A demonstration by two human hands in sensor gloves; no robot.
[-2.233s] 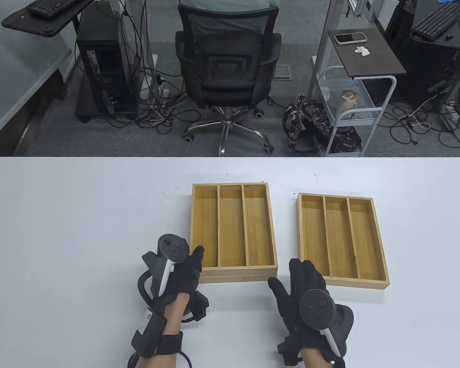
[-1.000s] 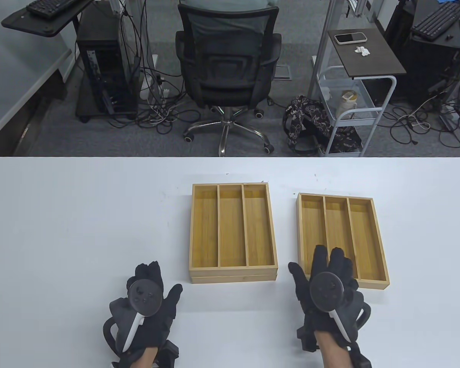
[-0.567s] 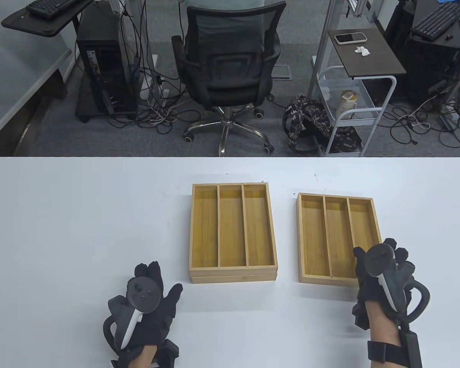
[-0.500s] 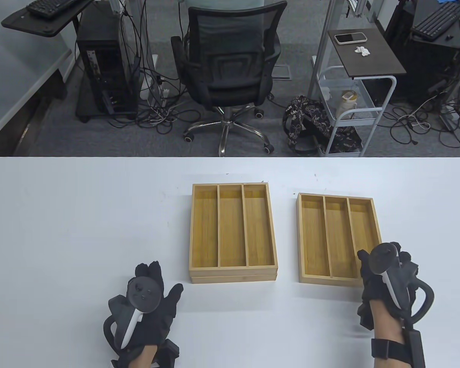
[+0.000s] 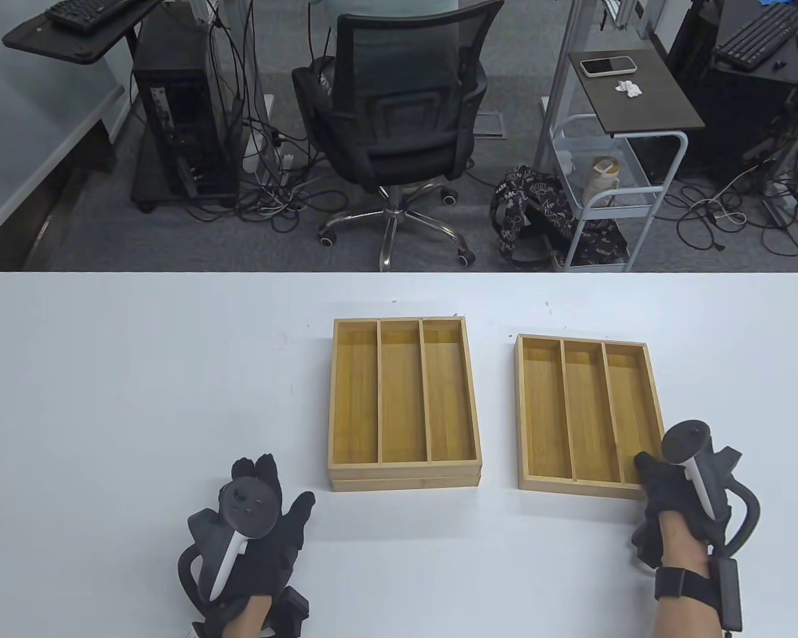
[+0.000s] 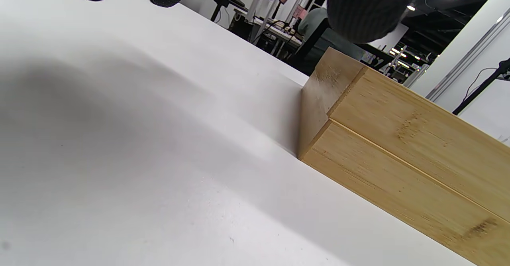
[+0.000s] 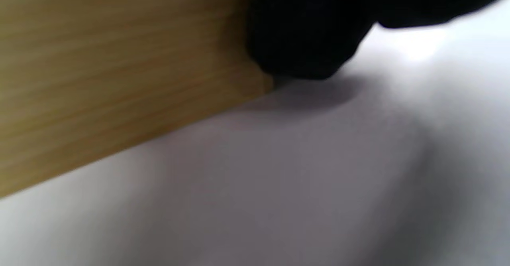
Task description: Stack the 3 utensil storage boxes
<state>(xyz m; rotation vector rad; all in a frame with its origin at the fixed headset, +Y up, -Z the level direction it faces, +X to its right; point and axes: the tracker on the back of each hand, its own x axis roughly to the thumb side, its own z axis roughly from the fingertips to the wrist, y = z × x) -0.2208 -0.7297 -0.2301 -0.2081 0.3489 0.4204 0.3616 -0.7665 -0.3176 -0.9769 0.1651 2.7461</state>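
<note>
Two bamboo three-compartment boxes sit stacked [image 5: 404, 399] at the table's middle; the lower one shows as an edge [image 5: 405, 484]. In the left wrist view the stack's near left corner [image 6: 398, 138] shows both layers. The third box [image 5: 588, 415] lies alone to the right. My right hand [image 5: 662, 475] grips its near right corner, thumb over the rim. In the right wrist view a finger [image 7: 303, 38] touches the box wall [image 7: 119, 58] at the corner. My left hand [image 5: 266, 495] rests flat on the table, fingers spread and empty, near the stack's left corner.
The white table [image 5: 139, 399] is bare apart from the boxes. Beyond its far edge stand an office chair [image 5: 392, 119], a white wire cart [image 5: 612, 193] and a computer tower [image 5: 186, 126].
My right hand moved from the stack's front, over the single box, to its near right corner and closed on it. My left hand drew back from the stack and lies flat. No box moved.
</note>
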